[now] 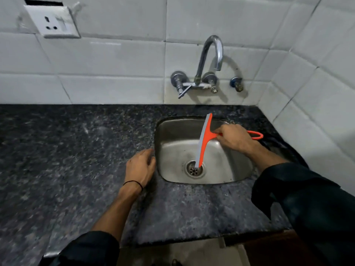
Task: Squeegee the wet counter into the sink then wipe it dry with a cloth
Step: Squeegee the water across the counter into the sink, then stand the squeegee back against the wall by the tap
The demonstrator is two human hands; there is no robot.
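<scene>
An orange squeegee with a grey blade hangs over the steel sink, its lower end just above the drain. My right hand is shut on its handle, whose loop end pokes out to the right. My left hand rests palm down on the dark speckled granite counter, fingers apart, touching the sink's left rim. A dark cloth lies on the counter right of the sink, partly hidden by my right forearm.
A chrome wall tap arches over the sink's back. White tiled walls close the back and right side. A wall socket sits at the upper left. The counter's front edge runs below my arms.
</scene>
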